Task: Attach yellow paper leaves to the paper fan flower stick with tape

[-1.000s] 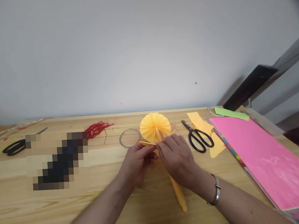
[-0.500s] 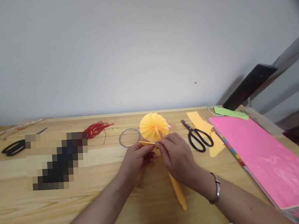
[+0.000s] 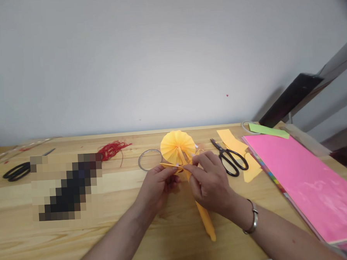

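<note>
Between thumb and fingers, my left hand (image 3: 157,185) pinches a small folded yellow-orange paper piece (image 3: 167,165). A white patch shows on it near the thumb tip. My right hand (image 3: 209,178) has its index finger stretched to the end of that piece, while the other fingers are curled; what they hold, if anything, is hidden. Just beyond both hands lies a round pleated paper fan (image 3: 177,145) in yellow-orange. A rolled orange paper stick (image 3: 205,221) runs under my right hand toward the front of the table.
Black-handled scissors (image 3: 233,161) lie to the right, by yellow paper offcuts (image 3: 230,140). Further right are pink paper sheets (image 3: 307,185) and a green strip (image 3: 269,130). Leftward are a tape ring (image 3: 139,163), red string (image 3: 113,150), a blurred-out dark object (image 3: 68,193) and other scissors (image 3: 17,172).
My right hand has shifted slightly right, and its index finger now reaches out straighter toward the paper piece. My left hand keeps its pinch. The fan has barely moved.
</note>
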`<state>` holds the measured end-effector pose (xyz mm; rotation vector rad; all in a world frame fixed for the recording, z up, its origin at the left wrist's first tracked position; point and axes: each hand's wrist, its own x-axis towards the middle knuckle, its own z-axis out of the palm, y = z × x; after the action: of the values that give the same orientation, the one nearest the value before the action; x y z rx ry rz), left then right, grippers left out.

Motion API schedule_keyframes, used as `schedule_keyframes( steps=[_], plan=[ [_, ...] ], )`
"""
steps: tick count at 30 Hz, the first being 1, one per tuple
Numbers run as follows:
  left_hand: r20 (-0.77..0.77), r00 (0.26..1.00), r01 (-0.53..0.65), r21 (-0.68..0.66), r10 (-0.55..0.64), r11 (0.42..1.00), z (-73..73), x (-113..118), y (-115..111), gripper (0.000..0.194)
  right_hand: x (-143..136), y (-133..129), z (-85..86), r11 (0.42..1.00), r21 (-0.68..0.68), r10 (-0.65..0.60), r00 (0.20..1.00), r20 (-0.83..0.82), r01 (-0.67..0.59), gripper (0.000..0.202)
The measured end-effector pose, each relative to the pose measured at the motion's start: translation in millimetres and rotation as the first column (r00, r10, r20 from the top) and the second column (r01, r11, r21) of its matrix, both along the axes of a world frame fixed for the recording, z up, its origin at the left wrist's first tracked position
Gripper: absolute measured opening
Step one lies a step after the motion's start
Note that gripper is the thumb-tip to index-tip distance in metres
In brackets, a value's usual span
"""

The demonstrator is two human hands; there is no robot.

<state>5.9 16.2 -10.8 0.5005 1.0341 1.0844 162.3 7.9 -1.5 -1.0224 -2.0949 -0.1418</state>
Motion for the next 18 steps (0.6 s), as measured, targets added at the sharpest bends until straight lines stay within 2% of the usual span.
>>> schedule_keyframes(
  steps=[6, 18],
  plan=[
    [0.009, 1.000, 0.021, 0.009, -0.021, 1.000, -4.3, -2.6, 1.1, 0.012, -0.8, -1.2, 0.4, 0.999, 0.019, 0.033, 0.993, 0.116, -0.036, 0.017],
    [0.008, 0.999, 0.034, 0.026, -0.034, 0.999, -6.0, -2.7, 0.1, 0.010, -3.4, -1.0, 1.1, 0.998, 0.003, 0.055, 0.990, 0.133, -0.056, 0.020]
  ],
)
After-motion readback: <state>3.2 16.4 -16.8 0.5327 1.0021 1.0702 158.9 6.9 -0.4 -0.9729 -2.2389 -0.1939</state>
